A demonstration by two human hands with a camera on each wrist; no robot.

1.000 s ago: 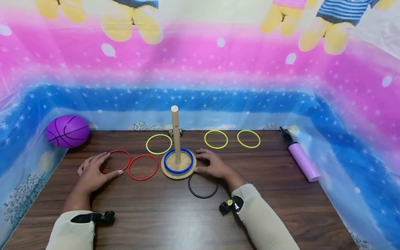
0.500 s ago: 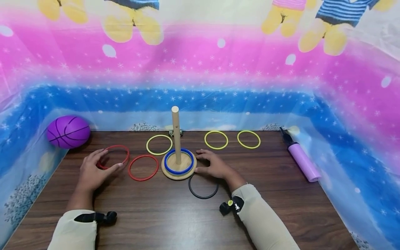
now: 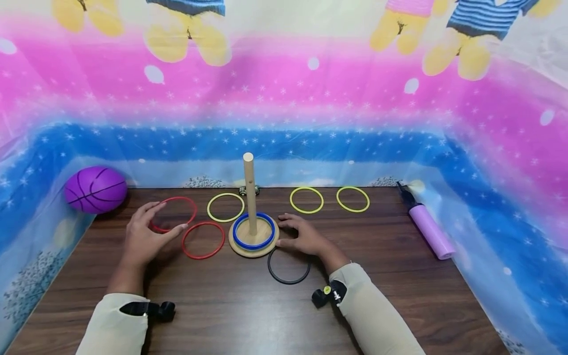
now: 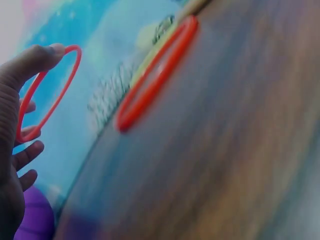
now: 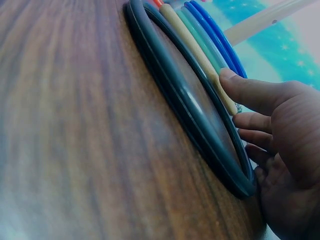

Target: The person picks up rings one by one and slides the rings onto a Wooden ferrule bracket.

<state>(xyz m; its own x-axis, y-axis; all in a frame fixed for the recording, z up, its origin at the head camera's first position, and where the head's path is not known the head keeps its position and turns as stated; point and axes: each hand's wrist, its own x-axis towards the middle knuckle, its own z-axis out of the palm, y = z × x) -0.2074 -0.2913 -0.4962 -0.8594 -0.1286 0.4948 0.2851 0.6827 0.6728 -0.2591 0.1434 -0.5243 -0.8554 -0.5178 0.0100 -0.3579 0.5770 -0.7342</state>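
My left hand [image 3: 146, 235] pinches a red ring [image 3: 174, 214] between thumb and fingers and holds it above the table, left of the peg; the same red ring [image 4: 47, 95] shows in the left wrist view. A second red ring [image 3: 203, 239] lies flat beside it. A wooden peg [image 3: 250, 194] stands on a round wooden base [image 3: 253, 246], with a blue ring [image 3: 254, 237] round its foot. My right hand [image 3: 302, 236] rests with its fingers against the base's right edge [image 5: 200, 55]. A black ring [image 3: 288, 266] lies just in front of that hand.
Three yellow rings [image 3: 225, 207], [image 3: 306, 199], [image 3: 352, 198] lie at the back of the table. A purple ball [image 3: 95, 189] sits in the back left corner. A purple hand pump [image 3: 428, 228] lies at the right. Printed plastic sheeting [image 3: 284, 98] walls the table on three sides.
My left hand has lifted the red ring off the table and carried it up and a little to the right. My right hand has stayed at the base.
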